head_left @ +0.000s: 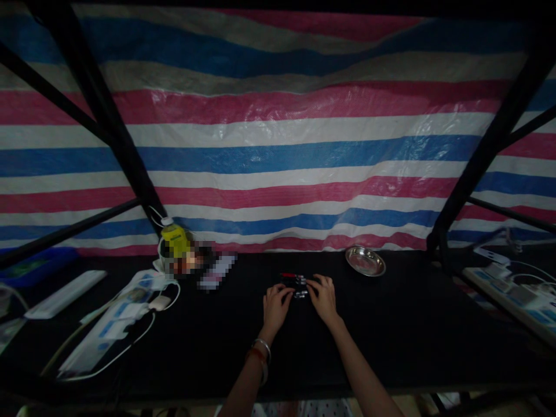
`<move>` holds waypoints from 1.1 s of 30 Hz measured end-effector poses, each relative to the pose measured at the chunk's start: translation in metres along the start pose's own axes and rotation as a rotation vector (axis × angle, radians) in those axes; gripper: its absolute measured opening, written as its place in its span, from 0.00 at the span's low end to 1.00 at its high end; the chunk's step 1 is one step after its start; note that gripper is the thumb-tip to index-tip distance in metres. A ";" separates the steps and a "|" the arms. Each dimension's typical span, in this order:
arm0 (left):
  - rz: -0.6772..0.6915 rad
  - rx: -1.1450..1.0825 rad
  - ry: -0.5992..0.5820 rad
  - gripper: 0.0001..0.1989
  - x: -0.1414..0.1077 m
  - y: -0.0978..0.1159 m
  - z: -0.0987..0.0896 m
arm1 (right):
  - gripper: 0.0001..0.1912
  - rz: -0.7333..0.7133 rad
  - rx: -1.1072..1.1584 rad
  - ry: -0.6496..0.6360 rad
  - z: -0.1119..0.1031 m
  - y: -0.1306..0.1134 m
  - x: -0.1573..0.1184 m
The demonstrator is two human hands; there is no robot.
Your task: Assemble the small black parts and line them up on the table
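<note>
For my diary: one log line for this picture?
left hand touching pens | right hand touching pens | metal dish apart

Makeshift workshop stall, striped tarpaulin backdrop, black metal frame, dark workbench, power strips

On the table, both hands rest side by side, left hand and right hand, touching a small cluster of pens. A bowl sits behind to the right; a power strip and a bottle lie well left.

Dim, underexposed view; dark vignetted corners; bowed wide-angle edges
</note>
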State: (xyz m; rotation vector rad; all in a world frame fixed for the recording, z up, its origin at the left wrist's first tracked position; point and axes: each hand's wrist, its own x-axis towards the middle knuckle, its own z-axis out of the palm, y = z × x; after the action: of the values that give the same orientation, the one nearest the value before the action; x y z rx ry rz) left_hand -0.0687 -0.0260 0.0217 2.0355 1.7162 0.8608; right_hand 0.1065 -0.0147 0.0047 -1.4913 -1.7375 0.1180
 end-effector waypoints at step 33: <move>-0.065 -0.500 0.431 0.14 0.007 -0.016 0.008 | 0.15 0.422 1.050 0.181 0.004 0.000 0.007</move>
State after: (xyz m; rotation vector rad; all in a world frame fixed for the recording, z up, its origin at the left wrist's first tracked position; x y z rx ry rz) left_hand -0.0757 -0.0145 0.0075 1.5283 1.5379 1.6074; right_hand 0.1039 -0.0075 0.0055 -0.9734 -0.9020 0.9250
